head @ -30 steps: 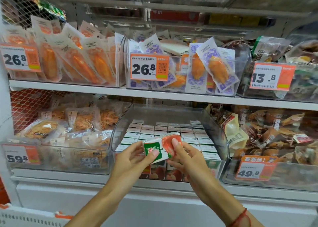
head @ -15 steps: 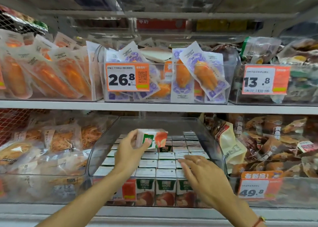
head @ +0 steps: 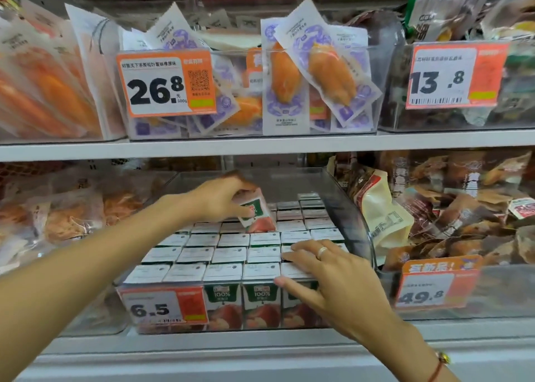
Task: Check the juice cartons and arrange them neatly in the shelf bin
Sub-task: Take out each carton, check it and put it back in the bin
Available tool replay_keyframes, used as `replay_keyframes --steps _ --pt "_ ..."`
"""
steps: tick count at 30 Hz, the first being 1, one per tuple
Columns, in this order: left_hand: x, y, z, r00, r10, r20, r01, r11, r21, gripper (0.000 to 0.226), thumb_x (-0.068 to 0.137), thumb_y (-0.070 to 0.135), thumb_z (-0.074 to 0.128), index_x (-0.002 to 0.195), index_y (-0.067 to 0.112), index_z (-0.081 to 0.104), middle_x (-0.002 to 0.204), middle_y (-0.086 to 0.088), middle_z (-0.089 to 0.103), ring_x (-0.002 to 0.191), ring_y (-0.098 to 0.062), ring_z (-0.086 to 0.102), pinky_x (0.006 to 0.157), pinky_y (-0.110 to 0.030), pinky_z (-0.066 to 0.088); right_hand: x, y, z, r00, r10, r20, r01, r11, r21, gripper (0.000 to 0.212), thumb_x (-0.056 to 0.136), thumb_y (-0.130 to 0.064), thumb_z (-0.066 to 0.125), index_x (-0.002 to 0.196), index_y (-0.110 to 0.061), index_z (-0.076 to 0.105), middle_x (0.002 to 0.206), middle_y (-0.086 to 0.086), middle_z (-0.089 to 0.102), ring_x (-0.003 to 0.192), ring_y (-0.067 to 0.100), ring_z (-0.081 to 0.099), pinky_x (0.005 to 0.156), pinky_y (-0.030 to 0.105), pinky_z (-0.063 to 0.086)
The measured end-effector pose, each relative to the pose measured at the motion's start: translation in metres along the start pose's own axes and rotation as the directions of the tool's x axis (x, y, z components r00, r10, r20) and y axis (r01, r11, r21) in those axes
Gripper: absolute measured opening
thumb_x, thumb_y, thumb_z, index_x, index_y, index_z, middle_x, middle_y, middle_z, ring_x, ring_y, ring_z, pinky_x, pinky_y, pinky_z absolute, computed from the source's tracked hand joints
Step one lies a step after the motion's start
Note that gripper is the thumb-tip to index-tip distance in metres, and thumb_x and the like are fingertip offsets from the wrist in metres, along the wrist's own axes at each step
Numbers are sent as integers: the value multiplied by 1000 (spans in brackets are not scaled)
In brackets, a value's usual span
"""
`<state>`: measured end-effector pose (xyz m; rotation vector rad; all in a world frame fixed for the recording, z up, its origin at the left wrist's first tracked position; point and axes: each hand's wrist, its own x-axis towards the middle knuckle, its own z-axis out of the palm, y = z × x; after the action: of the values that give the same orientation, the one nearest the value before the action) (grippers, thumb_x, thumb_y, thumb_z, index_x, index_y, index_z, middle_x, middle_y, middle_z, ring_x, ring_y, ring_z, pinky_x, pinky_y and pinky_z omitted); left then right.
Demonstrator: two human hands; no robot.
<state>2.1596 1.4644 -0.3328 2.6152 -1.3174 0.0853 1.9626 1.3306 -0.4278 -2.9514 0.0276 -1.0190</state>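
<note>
Fingers of the left hand (head: pixel 220 199) gripped a tilted juice carton (head: pixel 256 213) over packed cartons (head: pixel 231 254) in the shelf bin (head: pixel 347 207); right hand (head: pixel 327 274) (ring on) lay flat, relaxed, on the front rows.

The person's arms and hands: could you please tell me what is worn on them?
Both forearms are bare, with no sleeves in view. The right hand wears a plain pale ring on one finger, and a thin red cord bracelet with a small gold bead circles its wrist. The left hand shows nothing worn.

Juice cartons (head: pixel 231 254) packed in rows in shelf bin (head: pixel 351 207); snack-pouch bins left and right.
</note>
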Motion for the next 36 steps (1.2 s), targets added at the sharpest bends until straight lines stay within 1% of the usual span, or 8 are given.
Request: replay_keyframes --steps 4,7,10,14,23,27,31,36 --pt "10 9 2 994 52 97 -59 995 75 59 93 34 62 147 21 39 148 2 46 130 -18 46 96 -23 36 0 2 1 998 -40 -48 41 999 16 55 92 -68 33 104 -32 72 103 -13 70 91 7 66 57 25 56" --pt "12 11 20 985 89 146 -103 991 86 59 95 35 59 148 24 37 152 4 40 137 -17 40 107 -30 34 -5 1 8 982 -51 -182 58 998 33 44 92 -62 47 94 -27 74 91 -11 69 81 10 65 54 26 53" --pt "7 3 37 987 113 110 -114 993 5 43 98 32 55 140 26 48 143 5 51 129 -15 48 105 -33 40 -11 -2 20 945 -46 -325 49 999 0 37 92 -57 54 87 -26 74 83 -10 67 72 11 62 54 25 49" --pt "-1 -9 48 988 143 61 -136 986 -99 30 101 23 49 128 26 60 135 9 58 125 -10 52 105 -35 43 -12 -4 26 921 -40 -389 32 999 -26 37 94 -56 52 86 -27 73 83 -11 67 73 12 62 58 25 47" --pt "12 -19 49 991 130 3 -129 982 -139 28 100 20 51 125 27 63 138 6 55 131 -13 45 107 -26 31 -12 -7 18 957 34 -288 -24 999 39 33 89 -62 52 89 -34 69 85 -18 64 75 6 60 58 20 43" --pt "23 -15 42 991 48 123 -50 999 13 31 101 34 46 130 27 56 137 1 52 122 -18 49 106 -37 39 -13 -9 15 971 49 -234 -37 998 52 32 88 -63 53 92 -35 69 88 -18 63 78 6 60 60 19 43" --pt "30 1 28 981 37 192 -62 990 125 34 99 29 53 130 18 58 132 -3 58 118 -19 55 102 -32 42 -13 -10 14 972 68 -226 -59 997 46 34 88 -63 49 93 -35 68 89 -18 63 77 7 59 61 20 42" --pt "35 7 24 972 -27 232 -4 991 132 40 98 31 56 135 14 53 136 -6 55 125 -21 52 107 -35 40 -12 -11 14 975 73 -209 -64 997 48 35 88 -63 48 94 -35 68 89 -18 63 78 8 59 62 20 42"
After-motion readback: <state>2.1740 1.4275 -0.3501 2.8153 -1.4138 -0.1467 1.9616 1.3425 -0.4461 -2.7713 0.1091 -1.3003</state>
